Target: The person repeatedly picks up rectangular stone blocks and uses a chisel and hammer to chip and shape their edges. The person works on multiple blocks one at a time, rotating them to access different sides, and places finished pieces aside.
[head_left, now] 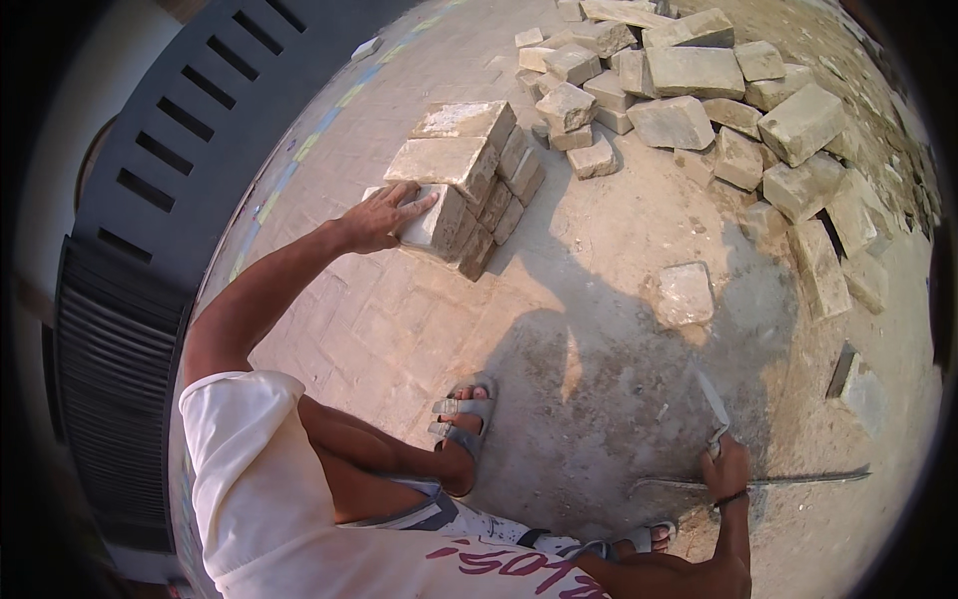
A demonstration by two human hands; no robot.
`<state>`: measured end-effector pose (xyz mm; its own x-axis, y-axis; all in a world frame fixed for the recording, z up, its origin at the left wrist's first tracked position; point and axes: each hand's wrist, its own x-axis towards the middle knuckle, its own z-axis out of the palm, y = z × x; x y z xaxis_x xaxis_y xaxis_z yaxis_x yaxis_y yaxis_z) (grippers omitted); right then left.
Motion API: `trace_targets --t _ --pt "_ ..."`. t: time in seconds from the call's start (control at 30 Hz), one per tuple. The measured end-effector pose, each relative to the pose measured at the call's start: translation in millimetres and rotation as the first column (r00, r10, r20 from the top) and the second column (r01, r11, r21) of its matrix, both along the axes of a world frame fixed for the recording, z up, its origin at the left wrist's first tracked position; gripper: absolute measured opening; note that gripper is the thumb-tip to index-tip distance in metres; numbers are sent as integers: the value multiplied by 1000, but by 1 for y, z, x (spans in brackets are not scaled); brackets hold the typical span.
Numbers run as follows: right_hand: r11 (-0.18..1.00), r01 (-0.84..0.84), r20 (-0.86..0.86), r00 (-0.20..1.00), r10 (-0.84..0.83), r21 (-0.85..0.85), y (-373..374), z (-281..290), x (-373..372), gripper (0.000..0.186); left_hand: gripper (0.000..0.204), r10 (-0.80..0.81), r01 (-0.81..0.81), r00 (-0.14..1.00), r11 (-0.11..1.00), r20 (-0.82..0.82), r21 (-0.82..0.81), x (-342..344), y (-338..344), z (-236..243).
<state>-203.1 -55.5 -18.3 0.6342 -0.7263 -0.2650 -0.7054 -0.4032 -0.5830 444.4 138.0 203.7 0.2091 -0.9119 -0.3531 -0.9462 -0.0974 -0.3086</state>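
My left hand [384,215] lies on top of the near brick [434,225] of a low stack, its visible fingers stretched out and apart over the upper face. Behind that brick, the stacked bricks [444,160] are pale and dusty, laid in layers. My right hand [726,467] is closed around the handle of a trowel [713,397], whose narrow metal blade points away from me, over the grey ground. A single pale brick [686,294] lies flat on the ground beyond the blade.
A large loose heap of bricks [696,72] spreads across the far right. A long thin rod [813,478] lies on the ground by my right hand. Another brick [860,392] rests at the right. A dark slotted metal gate [190,110] borders the left. My sandalled foot [465,429] stands before the stack.
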Motion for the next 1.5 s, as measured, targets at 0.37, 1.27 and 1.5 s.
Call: trace_targets --t 0.37,1.27,1.5 --pt "998 -41 117 992 35 51 25 -4 -2 28 66 165 -130 975 967 149 -221 -60 -95 -39" --pt "945 31 164 982 -89 324 45 -2 -28 32 101 456 -866 436 -23 -776 -500 -60 -10 -98" --pt "975 -42 239 971 -12 220 50 -11 -2 34 85 398 -638 769 415 -501 -649 -44 14 -92"
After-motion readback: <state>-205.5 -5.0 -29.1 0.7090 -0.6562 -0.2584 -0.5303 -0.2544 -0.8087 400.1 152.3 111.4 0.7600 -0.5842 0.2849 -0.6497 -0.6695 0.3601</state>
